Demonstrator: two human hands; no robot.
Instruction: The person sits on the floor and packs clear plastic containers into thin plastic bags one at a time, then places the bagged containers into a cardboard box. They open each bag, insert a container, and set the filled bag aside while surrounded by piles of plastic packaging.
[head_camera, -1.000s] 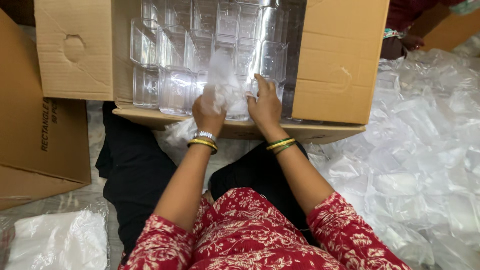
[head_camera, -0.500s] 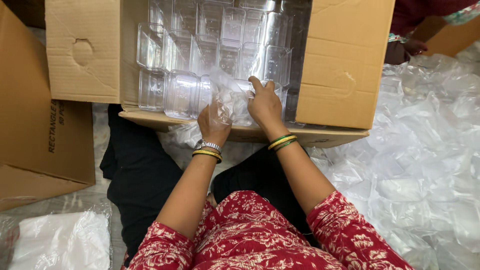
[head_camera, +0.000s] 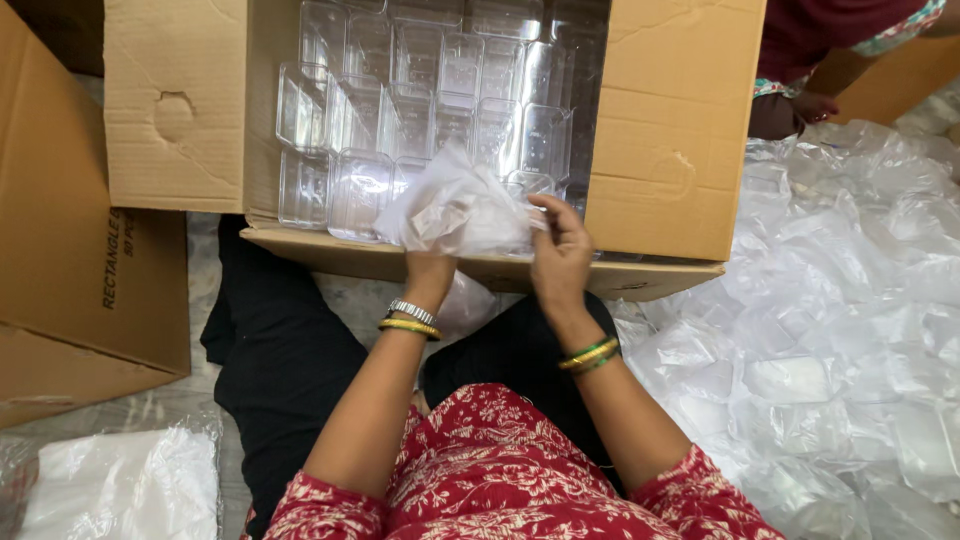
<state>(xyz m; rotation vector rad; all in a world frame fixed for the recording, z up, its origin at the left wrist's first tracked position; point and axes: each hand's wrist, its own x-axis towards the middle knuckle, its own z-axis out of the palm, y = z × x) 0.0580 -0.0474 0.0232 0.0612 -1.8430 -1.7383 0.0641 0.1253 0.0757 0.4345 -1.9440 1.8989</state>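
Both hands have drawn back from inside the box toward its near edge, bringing the crumpled clear plastic bag (head_camera: 460, 210) up and out with them. Left hand (head_camera: 430, 268) grips the bag from below, fingers closed on its bunched lower end. Right hand (head_camera: 562, 252) pinches the bag's right side between thumb and fingertips. That bag sits above the near flap of the open cardboard box (head_camera: 670, 150), in front of rows of clear plastic containers (head_camera: 420, 90) packed inside. Loose plastic bags (head_camera: 840, 340) lie heaped to the right; a second carton (head_camera: 70, 280) stands to the left.
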